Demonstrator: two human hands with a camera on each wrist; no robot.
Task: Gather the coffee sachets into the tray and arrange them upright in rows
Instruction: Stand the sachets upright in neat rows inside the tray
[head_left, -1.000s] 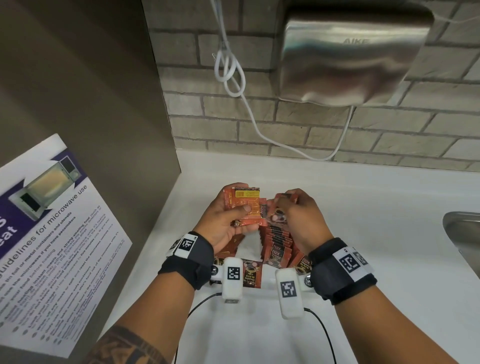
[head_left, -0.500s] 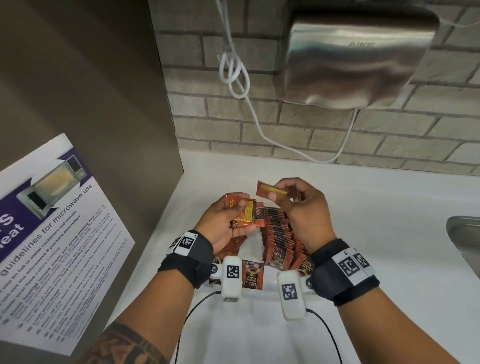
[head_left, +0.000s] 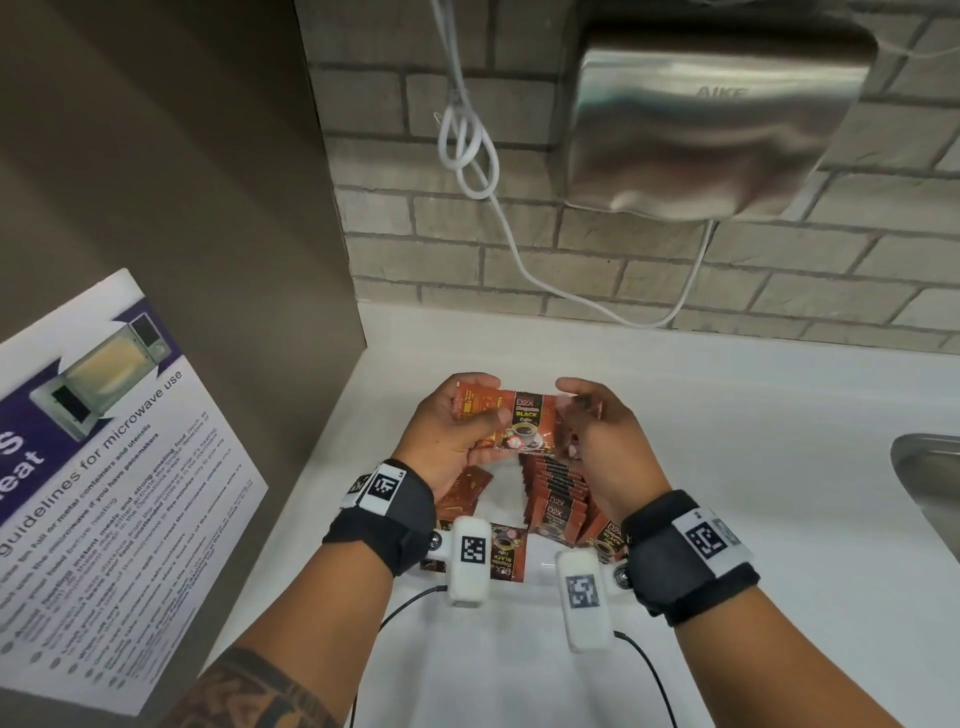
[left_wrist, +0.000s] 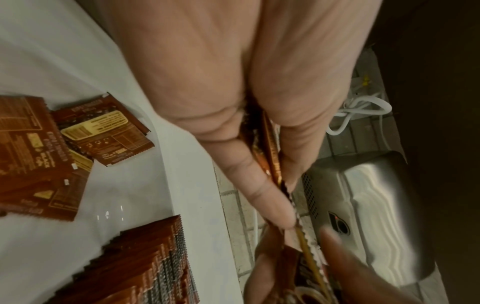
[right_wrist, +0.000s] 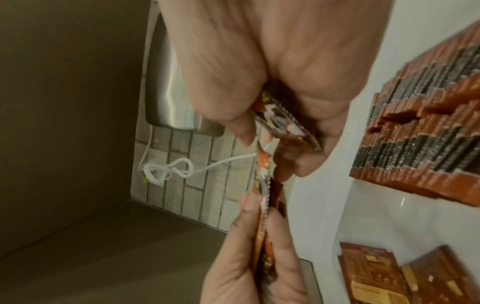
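Two hands hold a small bundle of coffee sachets (head_left: 511, 421) above the tray (head_left: 519, 613). The left hand (head_left: 447, 436) pinches the bundle's left end, thumb across the front and fingers curled behind; in the left wrist view several sachet edges (left_wrist: 272, 156) run between thumb and fingers. The right hand (head_left: 597, 431) has its fingers curled round the right end, and its wrist view shows a sachet (right_wrist: 283, 125) tucked between thumb and fingers. The front sachet faces the camera, reading "D2X BLACK" over a printed coffee cup.

Directly below, a long row of sachets (head_left: 556, 499) stands on edge in the white tray, packed tight. To its left a few loose sachets (head_left: 467, 488) lie flat, and another (head_left: 506, 551) lies near the wrist cameras.

Beyond, a steel hand dryer (head_left: 711, 124) hangs on the brick wall with its white cable (head_left: 467, 145) looped beside it. A microwave guidelines poster (head_left: 104, 467) sits left, a sink edge (head_left: 930, 483) right.
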